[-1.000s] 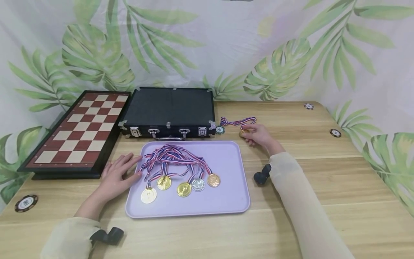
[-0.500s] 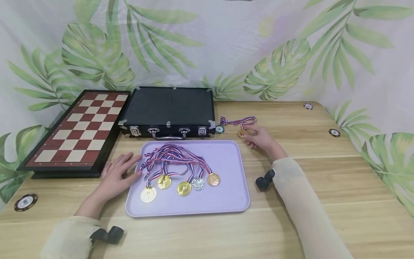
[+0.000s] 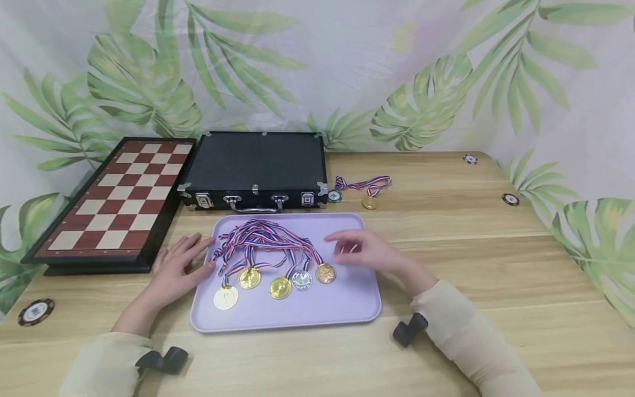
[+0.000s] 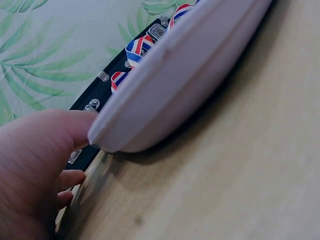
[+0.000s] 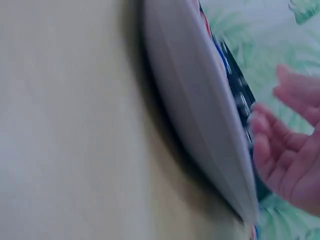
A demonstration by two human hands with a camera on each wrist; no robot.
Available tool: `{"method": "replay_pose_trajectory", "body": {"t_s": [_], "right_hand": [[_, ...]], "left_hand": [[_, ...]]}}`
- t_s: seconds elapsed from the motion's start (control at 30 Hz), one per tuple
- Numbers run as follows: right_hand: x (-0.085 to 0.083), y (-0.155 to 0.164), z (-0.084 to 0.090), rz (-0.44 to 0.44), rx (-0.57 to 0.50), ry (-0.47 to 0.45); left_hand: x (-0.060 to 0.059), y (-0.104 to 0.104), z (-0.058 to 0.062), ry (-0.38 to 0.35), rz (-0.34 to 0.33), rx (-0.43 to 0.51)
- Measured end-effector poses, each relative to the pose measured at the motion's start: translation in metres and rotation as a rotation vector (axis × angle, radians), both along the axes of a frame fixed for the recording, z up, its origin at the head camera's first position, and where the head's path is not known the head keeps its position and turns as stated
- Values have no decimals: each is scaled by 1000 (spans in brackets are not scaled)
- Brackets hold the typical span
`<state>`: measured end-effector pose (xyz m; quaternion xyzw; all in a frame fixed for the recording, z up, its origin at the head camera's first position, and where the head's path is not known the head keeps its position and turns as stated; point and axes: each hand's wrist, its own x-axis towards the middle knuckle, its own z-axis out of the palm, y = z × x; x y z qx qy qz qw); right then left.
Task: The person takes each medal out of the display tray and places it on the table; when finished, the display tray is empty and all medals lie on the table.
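A lilac tray [image 3: 347, 309] lies at the table's middle with several medals [image 3: 280, 287] on striped ribbons [image 3: 263, 237] in it. My left hand [image 3: 178, 267] rests flat on the table and touches the tray's left rim [image 4: 165, 95] with straight fingers. Over the tray's right part hovers my right hand [image 3: 359, 251], fingers loosely spread and holding nothing, just above the bronze medal [image 3: 325, 273]. In the right wrist view the right hand [image 5: 290, 150] is blurred beside the tray's edge [image 5: 200, 120]. One more gold medal [image 3: 369, 203] with its ribbon lies on the table behind the tray.
A shut black case [image 3: 255, 165] stands behind the tray, and a chessboard [image 3: 119, 196] lies to its left. Poker chips lie at the front left [image 3: 35, 311], beside the case [image 3: 334, 196] and at the far right [image 3: 510, 199]. A leaf-print cloth hangs behind.
My right hand let go of the gold medal behind the tray and moved forward and left over the tray. The left hand has stayed in place.
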<state>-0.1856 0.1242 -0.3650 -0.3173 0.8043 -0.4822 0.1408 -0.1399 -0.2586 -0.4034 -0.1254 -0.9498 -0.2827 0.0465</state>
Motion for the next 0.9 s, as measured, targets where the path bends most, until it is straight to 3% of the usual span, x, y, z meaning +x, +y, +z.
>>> {"method": "replay_pose_trajectory", "body": {"t_s": [0.13, 0.47, 0.9], "right_hand": [[10, -11, -9, 72, 102, 68], [17, -20, -29, 32, 247, 231], [26, -23, -22, 16, 416, 334]], "left_hand": [[-1, 0, 0, 3, -3, -1], [1, 0, 0, 20, -10, 12], [-1, -1, -2, 25, -13, 7]]}}
